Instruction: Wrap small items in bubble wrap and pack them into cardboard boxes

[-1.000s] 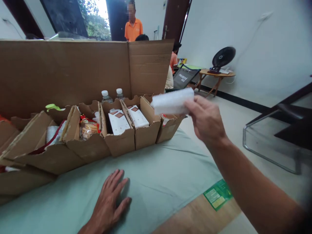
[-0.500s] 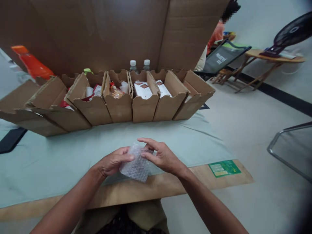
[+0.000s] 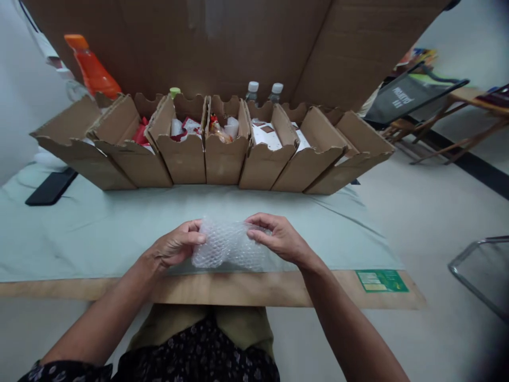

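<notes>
A sheet of clear bubble wrap [image 3: 228,248] is stretched between both my hands just above the near edge of the table. My left hand [image 3: 175,246] pinches its left end with thumb and fingers closed. My right hand [image 3: 276,237] pinches its right end the same way. Beyond them stands a row of open cardboard boxes [image 3: 225,159] holding white packets, snacks and small white cartons.
A pale green cloth [image 3: 99,233] covers the wooden table. A tall cardboard sheet [image 3: 238,48] stands behind the boxes, with two water bottles [image 3: 262,91] and an orange bottle [image 3: 91,69]. A black phone [image 3: 50,187] lies at the left. Folding chair and side table stand at the right.
My right hand brought the white wrap down from above the boxes to the table's near edge. My left hand lifted off the cloth and took its other end; both hands spread it wider.
</notes>
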Available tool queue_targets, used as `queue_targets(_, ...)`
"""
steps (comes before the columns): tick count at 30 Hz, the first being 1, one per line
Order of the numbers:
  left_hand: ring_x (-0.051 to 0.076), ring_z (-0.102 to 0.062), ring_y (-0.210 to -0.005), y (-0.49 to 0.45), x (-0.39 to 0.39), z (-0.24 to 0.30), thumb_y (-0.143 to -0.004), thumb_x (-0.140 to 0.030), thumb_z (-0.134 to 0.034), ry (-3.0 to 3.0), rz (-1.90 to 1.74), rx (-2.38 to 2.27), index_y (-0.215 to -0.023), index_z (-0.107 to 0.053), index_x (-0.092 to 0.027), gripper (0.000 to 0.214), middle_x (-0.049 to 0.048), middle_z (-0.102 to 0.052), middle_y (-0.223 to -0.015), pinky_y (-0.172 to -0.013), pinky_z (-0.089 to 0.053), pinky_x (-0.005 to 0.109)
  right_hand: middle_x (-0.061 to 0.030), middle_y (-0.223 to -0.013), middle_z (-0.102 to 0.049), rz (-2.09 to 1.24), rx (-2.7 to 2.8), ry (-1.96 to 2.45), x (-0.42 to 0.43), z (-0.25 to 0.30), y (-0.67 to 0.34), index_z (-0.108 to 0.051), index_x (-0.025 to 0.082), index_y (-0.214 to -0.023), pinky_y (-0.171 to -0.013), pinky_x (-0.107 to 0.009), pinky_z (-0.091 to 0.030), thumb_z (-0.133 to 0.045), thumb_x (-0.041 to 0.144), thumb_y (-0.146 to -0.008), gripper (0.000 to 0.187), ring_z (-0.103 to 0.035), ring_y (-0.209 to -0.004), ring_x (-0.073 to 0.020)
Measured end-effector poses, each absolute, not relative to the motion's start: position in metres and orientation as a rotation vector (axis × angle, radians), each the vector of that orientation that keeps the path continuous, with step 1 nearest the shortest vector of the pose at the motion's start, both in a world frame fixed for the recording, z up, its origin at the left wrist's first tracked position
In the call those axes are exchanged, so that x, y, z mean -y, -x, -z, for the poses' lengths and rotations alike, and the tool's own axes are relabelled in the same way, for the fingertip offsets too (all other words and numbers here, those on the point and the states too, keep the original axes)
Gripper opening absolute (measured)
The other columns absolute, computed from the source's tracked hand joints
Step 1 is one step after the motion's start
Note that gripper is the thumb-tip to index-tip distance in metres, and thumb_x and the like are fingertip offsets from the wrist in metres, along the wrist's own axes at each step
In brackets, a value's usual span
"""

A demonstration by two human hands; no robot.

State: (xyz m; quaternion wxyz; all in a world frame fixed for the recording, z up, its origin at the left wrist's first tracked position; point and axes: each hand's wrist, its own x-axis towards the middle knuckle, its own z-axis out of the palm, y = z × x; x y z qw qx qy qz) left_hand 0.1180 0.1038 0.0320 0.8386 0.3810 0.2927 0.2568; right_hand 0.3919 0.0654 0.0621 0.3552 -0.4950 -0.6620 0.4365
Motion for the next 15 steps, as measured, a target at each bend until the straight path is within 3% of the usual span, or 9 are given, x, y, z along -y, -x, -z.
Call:
queue_targets(4, 0.022, -0.074, -0.075, -0.114, -0.105, -0.027, -0.061, -0.038, -0.091, -0.796, -0.547, -0.613, -0.103, -0.071, -0.012, 0.053, 0.0081, -0.076, -0.085, -0.07, -0.057, 0.031, -0.0012, -0.081, -0.073, -1.049, 1.728, 1.339, -0.063, -0.065, -0.398, -0.072, 0.021, -0.085, -0.071, -0.029, -0.052, -0.068, 0.031, -0.085, 0.011, -0.066, -0.075, -0.0157)
queue_targets(9, 0.011, -0.063, -0.059, -0.108, -0.112, -0.031, -0.063, -0.032, -0.093, -0.792, -0.698, -0.601, -0.082, -0.06, -0.017, 0.041, -0.0021, -0.065, -0.072, -0.055, -0.049, 0.019, -0.0021, -0.084, -0.076, -0.965, 1.751, 1.401, -0.058, -0.069, -0.404, -0.072, 0.021, -0.083, -0.075, -0.03, -0.053, -0.067, 0.031, -0.085, 0.011, -0.069, -0.079, -0.0177)
queue_targets(11, 0.009, -0.062, -0.06, -0.105, -0.114, -0.035, -0.064, -0.029, -0.093, -0.843, -0.771, -0.658, -0.091, -0.061, -0.018, 0.044, -0.0033, -0.065, -0.075, -0.056, -0.048, 0.018, -0.0021, -0.083, -0.076, -0.924, 1.758, 1.425, -0.058, -0.071, -0.403, -0.072, 0.021, -0.084, -0.074, -0.03, -0.053, -0.067, 0.031, -0.086, 0.011, -0.07, -0.079, -0.0179)
queue_targets(15, 0.013, -0.065, -0.076, -0.098, -0.113, -0.041, -0.075, -0.035, -0.086, -1.24, -0.852, -0.877, -0.135, -0.057, -0.022, 0.067, 0.0019, -0.068, -0.096, -0.071, -0.054, 0.024, -0.0026, -0.085, -0.077, -0.691, 1.796, 1.428, -0.056, -0.073, -0.397, -0.073, 0.024, -0.088, -0.075, -0.033, -0.055, -0.063, 0.028, -0.091, 0.011, -0.071, -0.079, -0.0194)
